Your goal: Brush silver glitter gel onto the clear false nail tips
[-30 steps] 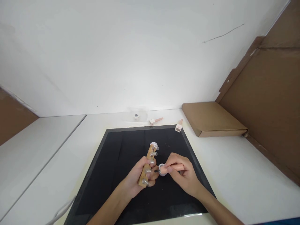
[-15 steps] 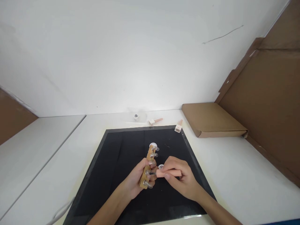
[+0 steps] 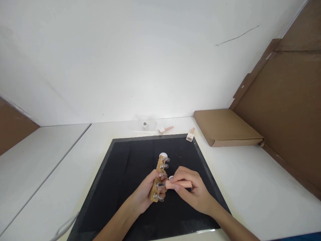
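Gripping a pink-handled brush point(image 3: 180, 184) is the right hand point(image 3: 198, 193) — any lettering illegible.

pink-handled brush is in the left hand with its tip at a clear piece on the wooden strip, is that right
Wrong hand: the head view shows the pink-handled brush in the right hand, not the left hand. Its tip is at a clear piece on the wooden strip.
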A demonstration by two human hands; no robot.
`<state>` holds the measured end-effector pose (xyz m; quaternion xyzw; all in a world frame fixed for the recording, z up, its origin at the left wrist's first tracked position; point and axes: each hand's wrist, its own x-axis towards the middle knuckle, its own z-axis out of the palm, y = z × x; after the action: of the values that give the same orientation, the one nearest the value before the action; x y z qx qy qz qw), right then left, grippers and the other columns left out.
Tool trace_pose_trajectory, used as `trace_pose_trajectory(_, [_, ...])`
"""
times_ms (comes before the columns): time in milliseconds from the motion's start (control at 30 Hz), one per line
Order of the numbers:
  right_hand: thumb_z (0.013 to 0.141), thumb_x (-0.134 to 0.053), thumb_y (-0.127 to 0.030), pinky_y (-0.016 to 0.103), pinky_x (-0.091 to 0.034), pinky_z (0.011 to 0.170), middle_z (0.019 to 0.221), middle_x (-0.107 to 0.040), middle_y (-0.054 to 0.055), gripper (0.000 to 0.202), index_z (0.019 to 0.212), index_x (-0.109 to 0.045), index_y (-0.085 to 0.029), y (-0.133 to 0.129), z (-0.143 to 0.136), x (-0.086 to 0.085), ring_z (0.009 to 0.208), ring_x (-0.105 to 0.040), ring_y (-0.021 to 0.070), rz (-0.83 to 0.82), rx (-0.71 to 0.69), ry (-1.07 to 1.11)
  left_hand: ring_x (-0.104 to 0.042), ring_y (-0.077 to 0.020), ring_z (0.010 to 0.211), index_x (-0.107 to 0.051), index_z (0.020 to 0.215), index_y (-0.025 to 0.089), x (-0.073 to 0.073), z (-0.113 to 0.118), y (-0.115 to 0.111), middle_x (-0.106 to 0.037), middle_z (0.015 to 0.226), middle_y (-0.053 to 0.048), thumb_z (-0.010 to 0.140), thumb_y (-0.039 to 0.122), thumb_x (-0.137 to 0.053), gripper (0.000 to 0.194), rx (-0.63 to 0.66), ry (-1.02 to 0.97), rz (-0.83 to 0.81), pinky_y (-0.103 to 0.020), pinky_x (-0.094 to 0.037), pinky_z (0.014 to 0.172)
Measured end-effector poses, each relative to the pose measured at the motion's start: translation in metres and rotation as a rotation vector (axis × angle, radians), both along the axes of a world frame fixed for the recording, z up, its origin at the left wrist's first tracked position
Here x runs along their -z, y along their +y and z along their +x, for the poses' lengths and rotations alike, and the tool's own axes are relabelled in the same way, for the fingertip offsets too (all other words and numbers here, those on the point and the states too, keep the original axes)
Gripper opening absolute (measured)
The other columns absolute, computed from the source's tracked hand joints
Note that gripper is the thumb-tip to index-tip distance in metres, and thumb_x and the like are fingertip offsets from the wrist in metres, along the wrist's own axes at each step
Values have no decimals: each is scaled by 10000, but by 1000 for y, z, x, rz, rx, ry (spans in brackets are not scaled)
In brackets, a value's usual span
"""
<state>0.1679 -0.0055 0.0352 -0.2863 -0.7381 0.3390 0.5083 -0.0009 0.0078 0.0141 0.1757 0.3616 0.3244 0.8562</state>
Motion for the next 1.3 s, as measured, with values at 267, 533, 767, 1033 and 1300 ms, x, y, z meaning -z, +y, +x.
trace_pose_trajectory(267, [815, -539, -102, 237, -420, 539, 639, -589, 10, 138, 742, -627, -177, 0, 1, 2, 562, -534, 127, -49, 63, 5, -253, -46, 413, -437, 604, 175, 7, -1, 0, -336, 479, 77, 665, 270, -561, 167, 0, -24, 10, -166, -215, 396])
trace_pose_trajectory(533, [815, -539, -107, 232, -384, 507, 605, -563, -3, 167, 677, -600, -179, -1, 2, 2, 525, -498, 117, -81, 84, -2, -218, -54, 422, -433, 600, 178, 8, -2, -1, -326, 473, 73, 675, 269, -529, 153, 30, -46, 47, -173, -200, 398])
trace_pose_trajectory(767, [842, -562, -135, 250, -430, 580, 732, -612, 19, 94, 851, -635, -192, 0, 5, 6, 628, -559, 137, -66, 69, 39, -222, -74, 443, -446, 628, 186, 8, -1, -4, -343, 459, 63, 702, 327, -525, 177, 57, 6, 149, -183, -205, 393])
trace_pose_trajectory(1033, [831, -552, -112, 240, -395, 524, 630, -567, 1, 146, 709, -597, -178, 0, 4, 7, 554, -515, 124, -46, 163, 19, -235, -75, 440, -439, 624, 188, 9, -2, -4, -338, 466, 64, 703, 286, -506, 142, 85, 23, 182, -183, -230, 400])
trace_pose_trajectory(1300, [823, -555, -91, 247, -419, 538, 669, -606, 20, 118, 800, -634, -175, -1, 4, 6, 580, -541, 135, -25, 86, -21, -243, -69, 437, -441, 643, 187, 10, -1, -5, -344, 468, 67, 706, 305, -520, 156, 67, 33, 161, -178, -232, 405])
